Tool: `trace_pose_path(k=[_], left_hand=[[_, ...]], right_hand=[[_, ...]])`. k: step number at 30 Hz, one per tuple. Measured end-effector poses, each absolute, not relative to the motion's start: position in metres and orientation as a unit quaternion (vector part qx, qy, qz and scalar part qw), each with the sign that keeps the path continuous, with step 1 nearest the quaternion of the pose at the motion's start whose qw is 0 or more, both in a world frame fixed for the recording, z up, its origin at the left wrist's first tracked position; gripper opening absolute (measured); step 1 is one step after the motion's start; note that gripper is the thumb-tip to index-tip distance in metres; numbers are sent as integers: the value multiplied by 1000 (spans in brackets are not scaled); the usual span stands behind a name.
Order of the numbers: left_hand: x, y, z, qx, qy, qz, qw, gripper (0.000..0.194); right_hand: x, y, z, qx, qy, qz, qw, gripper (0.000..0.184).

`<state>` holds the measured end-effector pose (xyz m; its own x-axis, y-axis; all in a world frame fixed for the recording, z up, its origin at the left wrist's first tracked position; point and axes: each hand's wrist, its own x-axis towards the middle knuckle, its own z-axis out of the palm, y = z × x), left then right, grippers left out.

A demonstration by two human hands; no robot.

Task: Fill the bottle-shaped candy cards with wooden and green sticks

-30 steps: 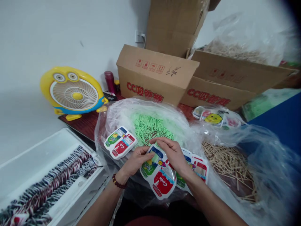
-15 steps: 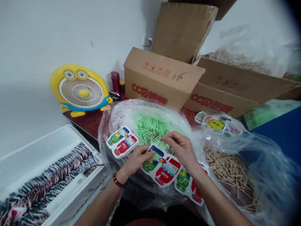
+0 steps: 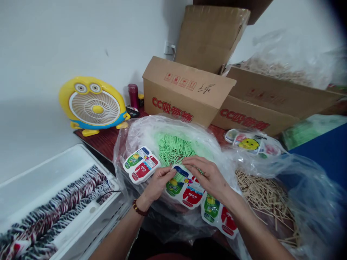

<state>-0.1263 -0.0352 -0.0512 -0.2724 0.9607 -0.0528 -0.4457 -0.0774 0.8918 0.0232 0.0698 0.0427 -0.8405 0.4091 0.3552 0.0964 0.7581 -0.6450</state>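
Note:
My left hand (image 3: 157,183), a beaded bracelet on its wrist, pinches the left upper edge of a printed packet (image 3: 193,196) with green Sprite and red Cola cup pictures. Over the packet's upper right side is my right hand (image 3: 210,177), its fingers curled round a few thin green sticks that show only in part. Behind both hands, a heap of green sticks (image 3: 175,146) lies in an open clear plastic bag (image 3: 138,126). One like packet (image 3: 141,165) rests on the bag to the left; another packet (image 3: 214,209) lies partly under my right forearm.
At left stands a white foam box (image 3: 54,162) packed with rows of filled packets. A yellow fan (image 3: 94,103) and cardboard boxes (image 3: 184,90) stand at the back. Tan sticks (image 3: 265,198) lie in plastic at right, near a bag with a smiley print (image 3: 249,143).
My right hand has come down and forward over the packet, its fingers now lower and flatter across the top edge. The packet has shifted slightly upward; my left hand keeps its pinch.

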Motion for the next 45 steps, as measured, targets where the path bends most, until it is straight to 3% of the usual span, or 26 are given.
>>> trace_pose_path(k=[7,16,23,32,38,45], left_hand=[[-113,-28,-48,240,418,705,520,24],[-91,-19,-37,249,418,683,545,27],[-78,-18,-20,288,382,594,647,27],[-51,-7,-12,330,432,580,607,19],[-31,0,-7,335,422,562,627,27],[-10,10,-9,351,464,541,608,23]], right_hand=[[37,74,44,-139,-890,358,247,21],[59,82,55,-197,-896,381,111,19],[93,92,56,-261,-888,350,145,29],[128,101,46,-313,-858,380,146,22],[150,104,42,-323,-839,404,166,15],[177,107,41,-340,-841,379,182,14]])
